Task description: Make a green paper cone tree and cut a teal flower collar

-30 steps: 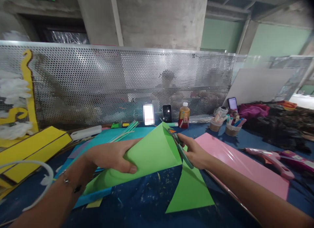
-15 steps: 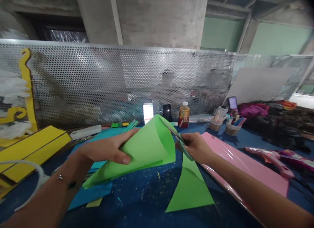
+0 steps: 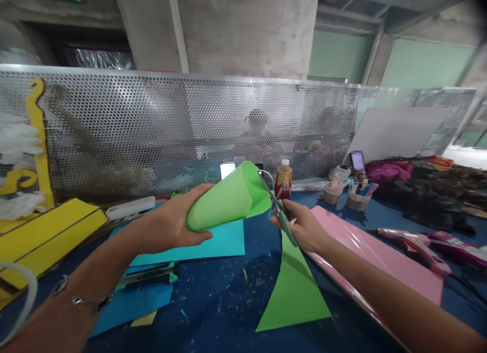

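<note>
My left hand (image 3: 173,223) is closed round the narrow end of a green paper sheet rolled into a cone (image 3: 228,198), held above the blue table. My right hand (image 3: 302,226) grips green-handled scissors (image 3: 279,213), whose blades point up at the cone's wide open rim. A loose green paper triangle (image 3: 292,292) lies flat on the table below my right hand.
A teal sheet (image 3: 216,241) and blue sheets lie under my left arm, with a utility knife (image 3: 150,274) on them. A pink sheet (image 3: 365,249), glue guns (image 3: 422,244), a drink bottle (image 3: 284,179), cups of pens (image 3: 357,196) and yellow boards (image 3: 45,231) surround the work area. A perforated metal screen stands behind.
The green sheet has been rolled tighter into a cone and lifted off the table, uncovering the teal sheet and knife. My right hand with the scissors stays at its rim.
</note>
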`<state>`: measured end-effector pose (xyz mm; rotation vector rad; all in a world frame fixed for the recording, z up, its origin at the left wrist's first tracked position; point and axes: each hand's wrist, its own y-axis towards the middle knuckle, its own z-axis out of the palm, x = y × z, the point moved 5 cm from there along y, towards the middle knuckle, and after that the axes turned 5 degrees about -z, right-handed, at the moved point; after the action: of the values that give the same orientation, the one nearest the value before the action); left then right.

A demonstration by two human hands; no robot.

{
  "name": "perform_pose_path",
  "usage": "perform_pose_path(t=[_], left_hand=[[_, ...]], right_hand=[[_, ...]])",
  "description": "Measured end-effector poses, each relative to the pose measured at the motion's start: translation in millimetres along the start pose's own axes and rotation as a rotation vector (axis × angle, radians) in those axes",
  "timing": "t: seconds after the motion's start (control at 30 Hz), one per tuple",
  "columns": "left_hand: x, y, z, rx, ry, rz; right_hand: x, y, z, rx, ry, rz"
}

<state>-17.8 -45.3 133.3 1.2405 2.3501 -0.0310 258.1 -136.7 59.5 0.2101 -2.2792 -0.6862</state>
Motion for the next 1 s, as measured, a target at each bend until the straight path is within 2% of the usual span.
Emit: perform_pose_path(t=[0.13, 0.3, 0.53, 0.77, 1.0], left_hand=[[1.6, -2.3, 0.4, 0.024, 0.005, 0.038], [5.9, -3.4, 6.6, 0.073, 0.054, 0.030], [13.6, -8.0, 3.3, 0.121, 0.131, -0.078], [14.8, -10.6, -2.0, 0.141, 0.169, -0.083], [6.6, -11.5, -5.5, 0.148, 0.154, -0.012]], right_hand=[[8.4, -2.2, 3.5, 0.053, 0.084, -0.026], [2.8, -1.4, 5.7, 0.070, 0.119, -0.032], [-0.3, -1.1, 6.3, 0.100, 0.033, -0.059], [6.5, -2.7, 7.8, 0.103, 0.063, -0.080], [13.7, -3.5, 3.2, 0.041, 0.050, -0.130]])
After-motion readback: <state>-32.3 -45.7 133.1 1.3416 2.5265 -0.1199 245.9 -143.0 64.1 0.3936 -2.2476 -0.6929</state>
